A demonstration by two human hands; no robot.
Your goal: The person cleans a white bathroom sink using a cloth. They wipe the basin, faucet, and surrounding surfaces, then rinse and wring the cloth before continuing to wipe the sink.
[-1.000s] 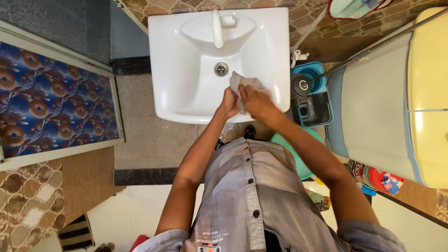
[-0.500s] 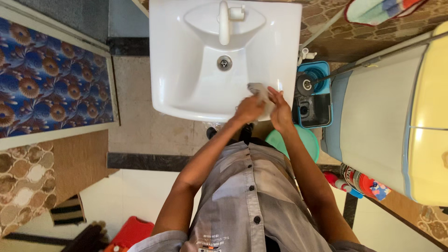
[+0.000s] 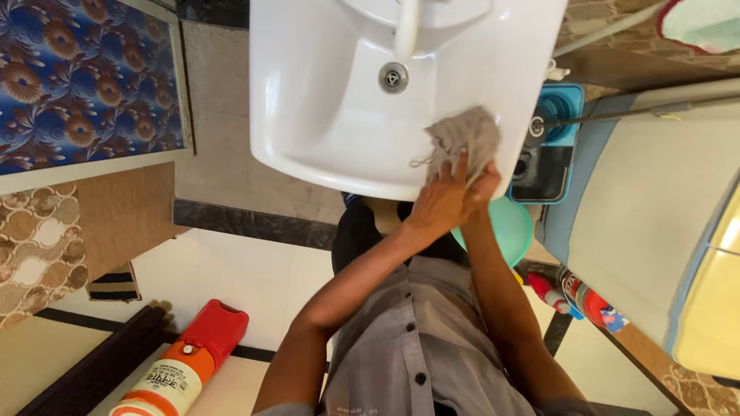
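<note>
A spray can is laid on the floor, well left of and below the sink. At the sink's front right rim, a grey cloth is pressed flat under the left hand, fingers extended so the cloth is spread. The right hand is pressed alongside; its grip cannot be determined. A blue bucket is stood right of the sink.

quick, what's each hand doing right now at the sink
Left hand: pressed flat on the grey cloth at the sink rim.
Right hand: mostly hidden under the left, touching the cloth; its grip cannot be told.
</note>
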